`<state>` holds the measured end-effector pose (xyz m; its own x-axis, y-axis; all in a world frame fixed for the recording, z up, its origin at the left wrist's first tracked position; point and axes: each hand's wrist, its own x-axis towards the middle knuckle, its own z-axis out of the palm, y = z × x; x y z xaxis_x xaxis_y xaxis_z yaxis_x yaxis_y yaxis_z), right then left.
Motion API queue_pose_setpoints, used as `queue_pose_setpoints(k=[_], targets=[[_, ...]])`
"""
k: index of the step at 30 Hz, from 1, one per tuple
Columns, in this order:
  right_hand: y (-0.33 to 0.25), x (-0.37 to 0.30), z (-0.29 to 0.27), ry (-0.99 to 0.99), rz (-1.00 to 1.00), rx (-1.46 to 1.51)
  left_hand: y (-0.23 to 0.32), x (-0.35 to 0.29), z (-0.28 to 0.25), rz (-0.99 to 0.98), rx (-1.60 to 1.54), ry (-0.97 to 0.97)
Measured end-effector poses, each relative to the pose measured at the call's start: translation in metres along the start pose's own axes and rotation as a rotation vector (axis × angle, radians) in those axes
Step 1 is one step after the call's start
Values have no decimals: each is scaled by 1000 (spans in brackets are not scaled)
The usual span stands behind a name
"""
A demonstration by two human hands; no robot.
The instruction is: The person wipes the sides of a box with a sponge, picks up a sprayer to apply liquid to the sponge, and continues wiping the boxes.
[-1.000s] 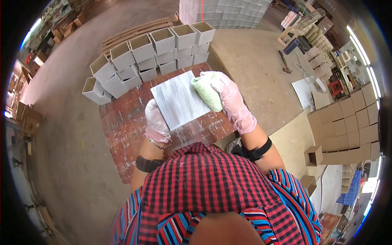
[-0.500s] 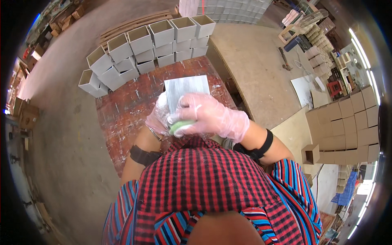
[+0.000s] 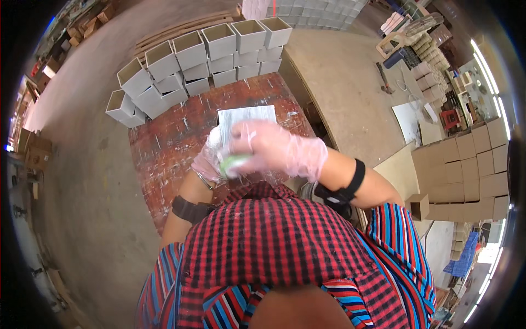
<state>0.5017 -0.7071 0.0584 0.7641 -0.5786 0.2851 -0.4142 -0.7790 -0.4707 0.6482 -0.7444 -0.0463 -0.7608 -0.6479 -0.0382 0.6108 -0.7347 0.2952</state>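
In front of my chest, a box (image 3: 246,113) with a streaky white-and-grey face is raised over the red, paint-marked table (image 3: 170,145). My left hand (image 3: 207,157), in a thin clear glove smeared with white, grips its left side; part of that hand is hidden behind the box and my other hand. My right hand (image 3: 268,147), also gloved, lies across the box face with its fingers curled round a green sponge-like pad (image 3: 235,163). The pad sits low at the box's left edge and is slightly blurred.
Open-topped grey-white boxes (image 3: 219,43) stand stacked along the table's far edge, a wooden pallet (image 3: 186,27) behind them. To the right, a tan tabletop (image 3: 339,82) carries a hammer (image 3: 384,79) and a white sheet (image 3: 404,123). Brown cartons (image 3: 466,170) are piled farther right.
My right hand and the green pad have slid a little to the left across the box. The box has shifted slightly left and down, still held by my left hand.
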Motion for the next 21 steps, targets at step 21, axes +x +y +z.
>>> queue_pose_setpoints(k=[21], targets=[[54, -12, -53, 573, 303, -192, 0, -1, 4, -2, 115, 209]])
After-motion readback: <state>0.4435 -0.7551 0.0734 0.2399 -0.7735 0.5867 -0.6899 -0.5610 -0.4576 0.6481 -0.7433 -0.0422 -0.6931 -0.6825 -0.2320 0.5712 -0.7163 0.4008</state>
